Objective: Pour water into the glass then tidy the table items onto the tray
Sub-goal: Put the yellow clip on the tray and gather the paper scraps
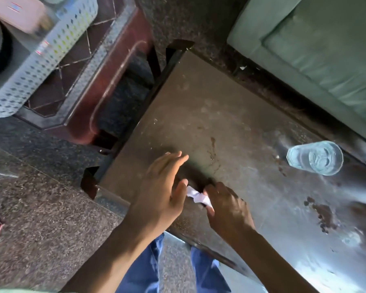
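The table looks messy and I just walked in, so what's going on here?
A person stands at the table. Their right hand pinches a crumpled white paper, while the left hand hovers open beside it. A glass with water stands apart, near the sofa-side edge. Brown stains mark the tabletop.

A stained dark table (230, 115) is carrying a water-filled glass (314, 157) and crumpled white paper (198, 196).

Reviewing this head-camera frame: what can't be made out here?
- White crumpled scrap: mostly covered by right hand; what it is stays unclear.
- Basket contents: motion-blurred, cut by the top edge.
- Table: right end cut off.
- Tray, water source: not in view.
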Demonstrator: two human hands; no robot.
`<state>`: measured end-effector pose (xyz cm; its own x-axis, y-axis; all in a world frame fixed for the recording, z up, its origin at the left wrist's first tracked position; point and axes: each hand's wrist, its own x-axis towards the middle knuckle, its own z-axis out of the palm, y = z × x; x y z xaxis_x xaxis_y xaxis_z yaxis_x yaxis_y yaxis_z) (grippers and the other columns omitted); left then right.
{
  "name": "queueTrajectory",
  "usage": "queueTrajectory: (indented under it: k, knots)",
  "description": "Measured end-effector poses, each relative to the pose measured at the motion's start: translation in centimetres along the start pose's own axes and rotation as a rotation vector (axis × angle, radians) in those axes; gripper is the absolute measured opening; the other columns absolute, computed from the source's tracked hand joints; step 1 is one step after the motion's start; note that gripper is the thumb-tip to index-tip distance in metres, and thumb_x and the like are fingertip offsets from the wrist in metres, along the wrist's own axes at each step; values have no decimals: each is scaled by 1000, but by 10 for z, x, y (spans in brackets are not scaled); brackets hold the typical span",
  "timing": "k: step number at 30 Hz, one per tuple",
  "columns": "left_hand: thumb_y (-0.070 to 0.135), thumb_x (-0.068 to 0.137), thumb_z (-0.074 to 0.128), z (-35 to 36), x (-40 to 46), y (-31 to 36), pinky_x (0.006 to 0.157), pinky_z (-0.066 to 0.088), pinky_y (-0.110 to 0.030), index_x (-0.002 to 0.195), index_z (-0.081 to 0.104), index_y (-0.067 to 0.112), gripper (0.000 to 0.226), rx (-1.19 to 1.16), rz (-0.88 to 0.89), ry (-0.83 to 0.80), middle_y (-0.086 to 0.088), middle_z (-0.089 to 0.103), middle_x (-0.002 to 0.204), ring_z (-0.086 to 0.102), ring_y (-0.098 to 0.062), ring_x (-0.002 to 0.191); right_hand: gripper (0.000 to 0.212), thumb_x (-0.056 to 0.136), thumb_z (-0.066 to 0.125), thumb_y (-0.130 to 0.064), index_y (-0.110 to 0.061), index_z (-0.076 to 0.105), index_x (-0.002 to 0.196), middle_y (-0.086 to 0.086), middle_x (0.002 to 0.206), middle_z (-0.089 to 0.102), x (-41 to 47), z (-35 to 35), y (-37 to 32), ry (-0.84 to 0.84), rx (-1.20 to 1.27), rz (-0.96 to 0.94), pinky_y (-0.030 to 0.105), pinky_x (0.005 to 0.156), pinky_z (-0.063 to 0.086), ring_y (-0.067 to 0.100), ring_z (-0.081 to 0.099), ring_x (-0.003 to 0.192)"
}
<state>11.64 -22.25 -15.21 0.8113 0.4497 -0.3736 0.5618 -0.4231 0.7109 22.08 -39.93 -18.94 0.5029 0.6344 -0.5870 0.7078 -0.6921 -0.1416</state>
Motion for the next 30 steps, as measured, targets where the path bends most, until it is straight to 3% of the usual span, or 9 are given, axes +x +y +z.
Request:
queueTrajectory:
  k: [5,9,14,20,22,24,26,28,30]
  knots:
    - [20,106,67,17,-2,-13,133,27,-35,161,52,17,58,77,-71,-80,1,46,170,35,-21,162,33,92,69,-30,-25,59,123,-1,122,63,1,4,0,26,76,21,41,80,61,25,67,108]
    - [18,103,70,22,0,-25,132,31,-42,158,56,12,57,113,-131,-91,-5,49,168,39,-27,161,32,90,70,-25,-22,60,120,3,122,65,2,9,1,50,159,17,41,85,63,27,68,108]
    - [18,102,71,26,1,-30,131,32,-43,156,58,12,56,109,-144,-60,-5,51,166,41,-27,160,29,83,78,-21,-16,65,108,5,109,69,3,15,3,128,258,18,37,74,61,25,68,87]
    - [18,103,73,19,0,-25,131,32,-35,154,60,14,54,13,-141,-33,-2,55,162,44,-22,157,20,72,80,-19,-24,67,86,-9,75,72,17,-3,-5,84,696,166,18,59,55,8,68,67]
    - [18,103,73,11,0,-23,129,34,-31,153,62,17,51,-44,-143,-4,1,58,160,49,-17,153,16,70,81,-23,-26,69,81,-13,75,74,28,-15,-14,38,878,253,15,60,53,1,68,66]
    - [22,104,71,-2,2,-21,124,39,-25,151,63,20,48,-109,-161,31,5,64,154,56,-10,145,20,65,83,-32,-26,72,81,-12,75,74,38,-34,-29,30,1021,295,26,67,60,6,70,69]
    - [34,106,66,-18,5,-16,118,50,-32,141,69,26,37,-244,-203,54,12,73,141,65,-2,131,28,63,85,-36,-22,74,84,1,79,76,47,-58,-49,42,1131,277,45,74,67,28,75,80]
    - [38,100,59,-37,10,-11,108,58,-40,125,75,29,30,-454,-234,86,15,80,122,73,0,117,21,70,86,-22,-17,75,87,10,86,76,54,-83,-72,59,1199,183,55,76,66,35,75,83]
    - [33,98,58,-56,18,-10,104,61,-50,120,75,27,29,-608,-239,149,10,81,117,76,-9,115,17,77,84,-11,-12,75,92,13,87,75,63,-104,-92,69,1237,88,56,76,65,35,74,81]
